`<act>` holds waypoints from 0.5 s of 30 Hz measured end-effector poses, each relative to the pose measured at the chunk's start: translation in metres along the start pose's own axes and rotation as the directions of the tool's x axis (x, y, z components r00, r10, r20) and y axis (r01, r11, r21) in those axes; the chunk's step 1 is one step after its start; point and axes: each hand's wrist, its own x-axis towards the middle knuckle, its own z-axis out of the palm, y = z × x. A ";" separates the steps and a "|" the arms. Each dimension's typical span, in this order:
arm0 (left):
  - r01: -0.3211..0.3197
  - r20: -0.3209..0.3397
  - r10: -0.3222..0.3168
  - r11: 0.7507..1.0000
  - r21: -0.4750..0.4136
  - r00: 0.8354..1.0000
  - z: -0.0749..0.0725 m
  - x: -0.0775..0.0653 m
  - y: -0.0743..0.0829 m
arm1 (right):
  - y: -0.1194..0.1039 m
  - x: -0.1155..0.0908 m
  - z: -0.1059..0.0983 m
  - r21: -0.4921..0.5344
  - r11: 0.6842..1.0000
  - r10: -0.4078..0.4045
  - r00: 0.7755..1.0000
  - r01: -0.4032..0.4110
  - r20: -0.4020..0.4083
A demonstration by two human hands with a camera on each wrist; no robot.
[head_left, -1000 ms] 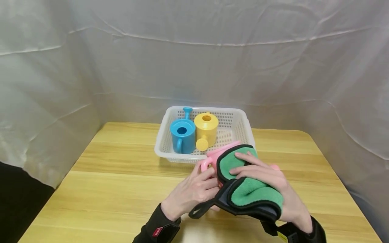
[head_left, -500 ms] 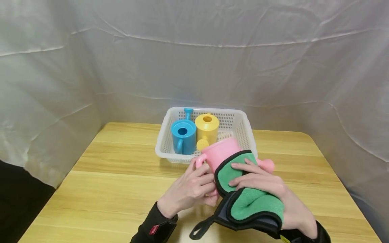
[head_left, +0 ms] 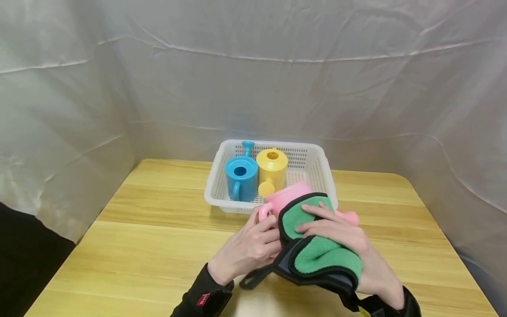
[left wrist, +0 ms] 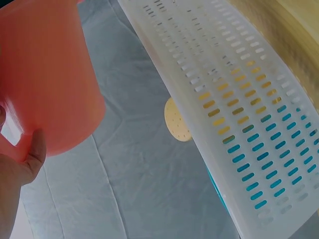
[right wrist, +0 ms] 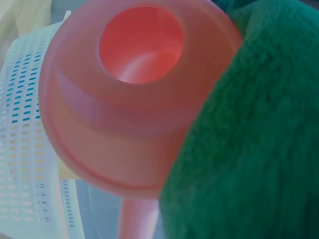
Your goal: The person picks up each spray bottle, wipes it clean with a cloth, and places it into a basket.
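Observation:
A pink watering can (head_left: 292, 193) is tilted in front of the basket, its spout (head_left: 349, 217) pointing right. My left hand (head_left: 253, 244) grips it by its handle (head_left: 264, 212), and the thumb shows against the handle in the left wrist view. My right hand (head_left: 352, 244) holds a green cloth (head_left: 328, 255) with black edging against the can's side, fingers spread over the cloth. The right thumb is hidden. In the right wrist view the can's round opening (right wrist: 142, 45) faces the camera beside the cloth. A black hanging loop (head_left: 255, 276) dangles from the cloth near my left wrist.
A white perforated basket (head_left: 214, 200) stands at the back of the wooden table (head_left: 158, 251). Inside are a blue watering can (head_left: 242, 182) and a yellow watering can (head_left: 273, 165). Grey sheeting (head_left: 253, 88) hangs behind and on both sides.
The pink can tipped to show more of its body, then tilted back partway and dropped slightly behind the cloth. Cloth and right hand shifted a little down, then up and left.

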 end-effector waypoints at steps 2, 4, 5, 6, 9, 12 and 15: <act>0.021 0.033 -0.020 0.999 -0.049 0.999 0.000 0.000 0.002 | 0.001 0.000 0.000 0.000 1.000 0.021 0.999 -0.021 -0.037; 0.051 0.060 -0.045 0.993 -0.103 0.997 0.000 0.000 0.003 | 0.001 -0.001 0.000 -0.006 0.999 0.047 0.997 -0.048 -0.063; 0.064 0.067 -0.055 0.989 -0.135 0.996 0.000 0.000 0.004 | 0.001 -0.001 0.000 -0.006 0.998 0.056 0.996 -0.057 -0.069; 0.071 0.075 -0.061 0.987 -0.145 0.995 0.000 0.000 0.004 | 0.000 -0.002 0.000 -0.005 0.998 0.068 0.995 -0.069 -0.070; 0.039 0.059 -0.035 0.997 -0.064 0.998 0.001 0.000 0.004 | 0.000 -0.001 -0.001 -0.012 0.999 0.048 0.998 -0.049 -0.044; 0.005 0.016 -0.005 1.000 0.020 1.000 0.001 0.001 0.001 | -0.001 -0.001 -0.003 -0.011 1.000 0.015 1.000 -0.014 0.015; 0.014 -0.025 -0.013 1.000 0.013 1.000 0.000 0.001 -0.001 | -0.002 -0.002 -0.008 0.005 1.000 -0.014 0.998 0.014 0.068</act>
